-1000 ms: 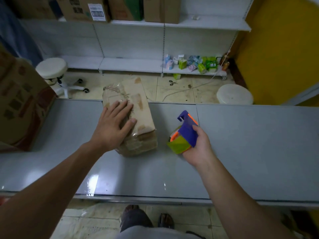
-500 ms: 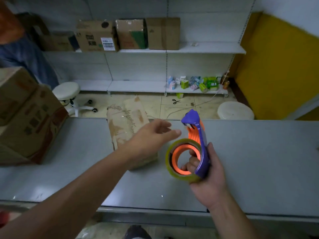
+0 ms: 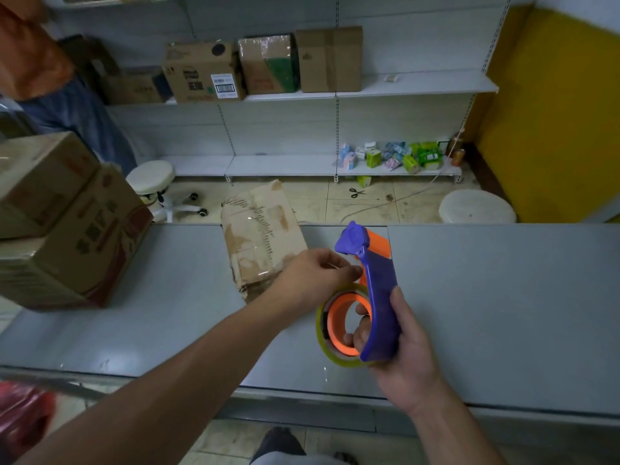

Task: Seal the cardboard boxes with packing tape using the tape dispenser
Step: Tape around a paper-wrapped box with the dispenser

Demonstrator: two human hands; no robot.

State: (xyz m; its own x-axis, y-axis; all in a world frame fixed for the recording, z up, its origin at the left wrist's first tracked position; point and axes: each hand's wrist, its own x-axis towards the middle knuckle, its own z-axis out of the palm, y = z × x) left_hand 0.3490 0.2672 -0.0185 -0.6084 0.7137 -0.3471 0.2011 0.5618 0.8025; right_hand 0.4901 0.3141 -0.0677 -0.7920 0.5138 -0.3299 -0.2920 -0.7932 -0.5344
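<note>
**No print legible**

The shelf box carries a white label with a barcode, and dark block characters beside it, all too blurred to read. The stacked boxes on the counter show red and dark print, also unreadable. Scrawled marks on the worn box cannot be made out.

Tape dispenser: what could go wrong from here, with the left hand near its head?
The left hand pinches the tape below the cutter end of the tape dispenser, so fingers may get nicked. The right hand holds it in the air; loose tape may fold and stick to itself. The box lies at the far edge of the table with no hand on it; pressing may shift it.
</note>
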